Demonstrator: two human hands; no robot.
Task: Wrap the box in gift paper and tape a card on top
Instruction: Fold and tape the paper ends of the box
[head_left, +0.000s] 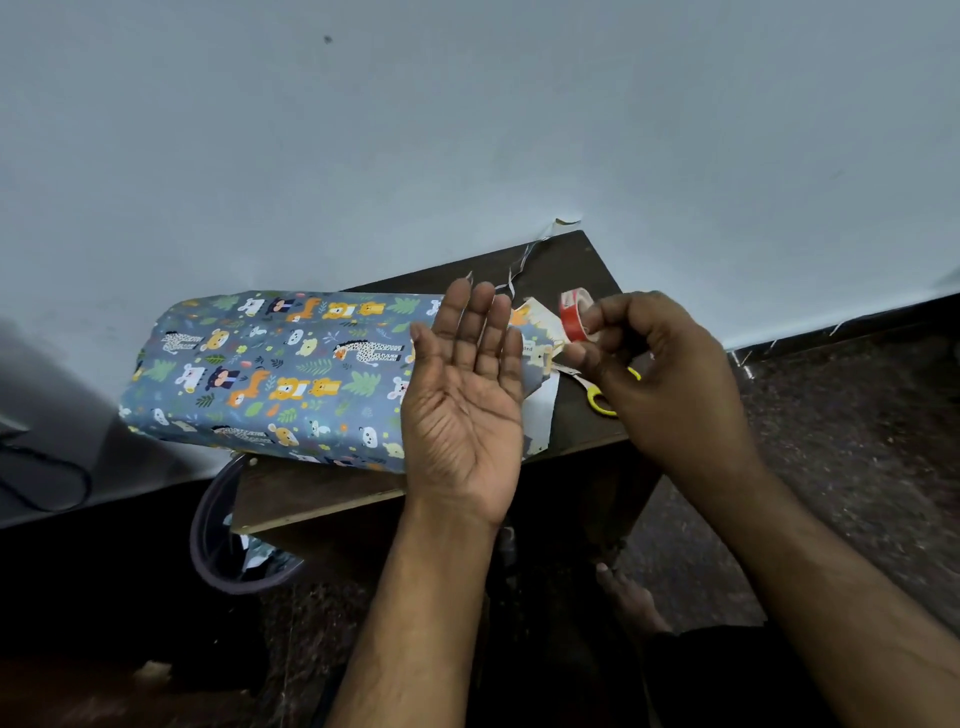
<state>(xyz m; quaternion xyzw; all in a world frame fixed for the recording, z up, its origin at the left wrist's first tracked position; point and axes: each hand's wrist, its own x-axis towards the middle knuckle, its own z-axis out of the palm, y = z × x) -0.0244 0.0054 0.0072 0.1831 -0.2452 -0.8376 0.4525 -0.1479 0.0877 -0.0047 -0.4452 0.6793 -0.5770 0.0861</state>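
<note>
- Gripping tape roll (575, 314): right hand (660, 374), over desk's (332, 493) right edge.
- Left hand (462, 400) flat, palm up, holding nothing.
- Wrapped box (270, 374) overhangs left edge.

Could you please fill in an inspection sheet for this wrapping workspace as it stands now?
Surface: dark wooden table against a pale wall.
Job's things: wrapped box in animal-print paper lies on the table, right end flap unsealed; red tape roll; card partly hidden.
Clutter: yellow-handled scissors; paper strip.
Hands: left hand open, palm up; right hand fingers pinch the tape roll.
Cables: dark cable at left.
Surroundings: bin with scraps under the table; speckled floor.
</note>
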